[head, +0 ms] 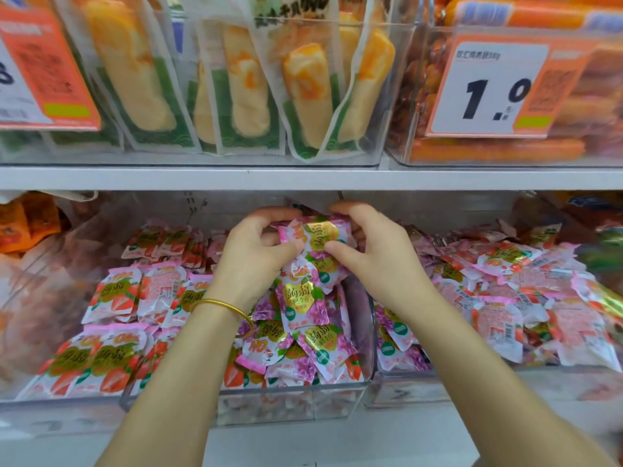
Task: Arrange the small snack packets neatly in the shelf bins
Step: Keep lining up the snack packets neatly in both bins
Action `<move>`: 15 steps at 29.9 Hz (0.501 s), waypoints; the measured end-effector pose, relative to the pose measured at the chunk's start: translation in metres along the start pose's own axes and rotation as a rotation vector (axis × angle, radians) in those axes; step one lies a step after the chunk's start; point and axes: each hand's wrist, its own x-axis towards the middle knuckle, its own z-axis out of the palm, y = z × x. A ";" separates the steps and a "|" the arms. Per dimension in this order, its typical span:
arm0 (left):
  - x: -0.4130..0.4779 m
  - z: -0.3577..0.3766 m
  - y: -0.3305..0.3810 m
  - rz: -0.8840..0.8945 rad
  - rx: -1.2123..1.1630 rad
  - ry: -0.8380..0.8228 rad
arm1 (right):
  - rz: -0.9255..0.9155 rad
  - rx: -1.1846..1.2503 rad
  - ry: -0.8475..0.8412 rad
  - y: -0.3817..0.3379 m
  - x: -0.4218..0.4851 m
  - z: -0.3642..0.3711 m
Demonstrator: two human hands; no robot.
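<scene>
Both hands are over the middle clear bin on the lower shelf. My left hand and my right hand together grip a small stack of pink and purple snack packets, fingers curled over its top and thumbs pressed on its front. Below the stack, more purple grape packets lie jumbled in the same bin. Strawberry packets lie in rows in the bin's left part. A loose heap of strawberry packets fills the bin to the right.
The white shelf edge runs just above my hands. Above it stand clear bins with long bread packets and orange sausages, plus a price tag. Orange snack bags sit at far left.
</scene>
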 end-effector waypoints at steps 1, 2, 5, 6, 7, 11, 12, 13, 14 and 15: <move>0.000 0.000 -0.001 -0.016 0.007 -0.010 | 0.021 -0.001 0.019 0.000 0.000 0.000; 0.000 -0.001 -0.001 -0.029 0.017 -0.023 | 0.047 0.012 0.046 0.000 0.000 0.000; 0.000 -0.001 -0.002 -0.053 0.041 -0.066 | 0.172 0.096 0.140 0.002 0.001 -0.003; -0.001 -0.001 -0.001 -0.050 0.061 -0.071 | 0.215 0.144 0.164 0.004 0.002 -0.004; -0.002 0.000 -0.001 -0.045 0.079 -0.066 | 0.247 0.199 0.177 0.005 0.002 -0.007; -0.004 0.002 0.001 -0.006 0.103 0.018 | 0.314 0.329 0.116 0.011 0.001 -0.013; -0.004 0.003 0.001 0.002 0.098 0.041 | 0.313 0.371 0.100 0.011 0.000 -0.014; -0.004 0.004 0.002 0.008 0.085 0.061 | 0.311 0.424 0.089 0.011 -0.001 -0.015; -0.005 0.006 0.003 0.013 0.063 0.079 | 0.306 0.474 0.076 0.012 -0.002 -0.016; -0.005 0.007 0.004 0.016 0.036 0.095 | 0.296 0.516 0.052 0.011 -0.002 -0.017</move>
